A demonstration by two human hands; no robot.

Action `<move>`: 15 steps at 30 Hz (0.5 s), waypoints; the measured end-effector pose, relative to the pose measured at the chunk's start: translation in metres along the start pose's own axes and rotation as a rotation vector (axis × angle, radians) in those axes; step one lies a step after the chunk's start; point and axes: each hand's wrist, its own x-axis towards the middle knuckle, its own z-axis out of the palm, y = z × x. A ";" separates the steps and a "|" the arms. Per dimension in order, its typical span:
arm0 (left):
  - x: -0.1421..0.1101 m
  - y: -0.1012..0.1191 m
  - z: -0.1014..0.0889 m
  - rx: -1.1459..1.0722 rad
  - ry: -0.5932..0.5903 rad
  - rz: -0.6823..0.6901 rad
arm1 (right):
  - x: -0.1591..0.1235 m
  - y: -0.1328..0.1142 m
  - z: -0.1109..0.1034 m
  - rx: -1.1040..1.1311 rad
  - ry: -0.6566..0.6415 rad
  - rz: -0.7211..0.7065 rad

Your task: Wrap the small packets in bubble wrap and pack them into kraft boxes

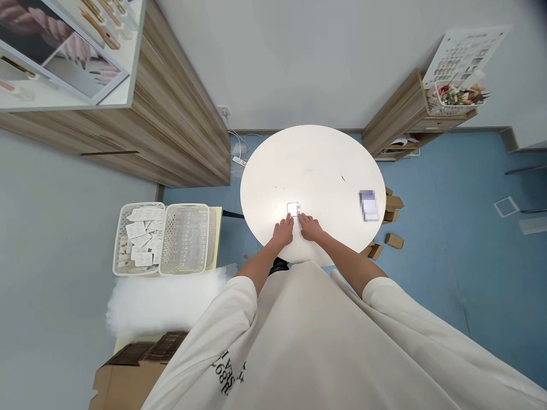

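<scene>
A small, clear-edged rectangular case (293,208) with a white card-like area lies flat on the round white table (307,154). My left hand (284,229) rests at its lower left edge, fingers stretched forward and the tips touching or very near it. From the other side, my right hand (310,227) reaches its lower right corner, fingers also extended and lying flat. Neither hand is wrapped around the case. Exact fingertip contact is too small to make out.
Left of the table stand a white basket of paper-labelled packets (139,206) and a basket of clear plastic cases (209,239). Bubble-wrap-like white sheets (158,304) and flat cardboard (123,378) lie nearer. A phone-like blurred item (369,206) sits at right; small brown boxes (394,241) lie on the floor.
</scene>
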 end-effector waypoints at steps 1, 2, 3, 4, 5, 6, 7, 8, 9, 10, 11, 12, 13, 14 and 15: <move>-0.001 -0.003 -0.001 -0.014 -0.003 -0.004 | 0.002 -0.005 -0.001 0.010 -0.008 0.006; -0.002 -0.008 -0.001 -0.024 -0.006 -0.006 | 0.004 -0.010 -0.001 0.020 -0.014 0.014; -0.003 -0.013 -0.001 -0.029 -0.009 -0.004 | 0.006 -0.016 -0.002 0.030 -0.017 0.023; -0.005 -0.018 -0.001 -0.030 -0.014 0.000 | 0.007 -0.021 -0.002 0.043 -0.018 0.033; -0.007 -0.023 -0.001 -0.029 -0.019 0.006 | 0.009 -0.026 -0.001 0.061 -0.016 0.045; -0.008 -0.028 -0.001 -0.028 -0.025 0.013 | 0.009 -0.030 0.000 0.085 -0.012 0.057; -0.010 -0.032 0.000 -0.028 -0.030 0.022 | 0.009 -0.033 0.002 0.113 -0.007 0.070; -0.013 -0.035 0.001 -0.031 -0.036 0.033 | 0.007 -0.035 0.004 0.142 -0.004 0.081; -0.015 -0.038 0.002 -0.035 -0.041 0.041 | 0.003 -0.036 0.006 0.167 -0.003 0.088; -0.018 -0.040 0.003 -0.040 -0.043 0.043 | -0.001 -0.036 0.009 0.187 -0.006 0.091; -0.021 -0.041 0.004 -0.045 -0.044 0.042 | -0.006 -0.035 0.013 0.199 -0.012 0.091; -0.025 -0.042 0.005 -0.048 -0.045 0.038 | -0.011 -0.034 0.016 0.205 -0.019 0.089; -0.029 -0.043 0.007 -0.050 -0.046 0.031 | -0.017 -0.032 0.019 0.205 -0.026 0.092; -0.034 -0.043 0.008 -0.050 -0.046 0.021 | -0.022 -0.031 0.023 0.205 -0.033 0.096; -0.039 -0.044 0.010 -0.048 -0.043 0.011 | -0.027 -0.029 0.025 0.203 -0.038 0.102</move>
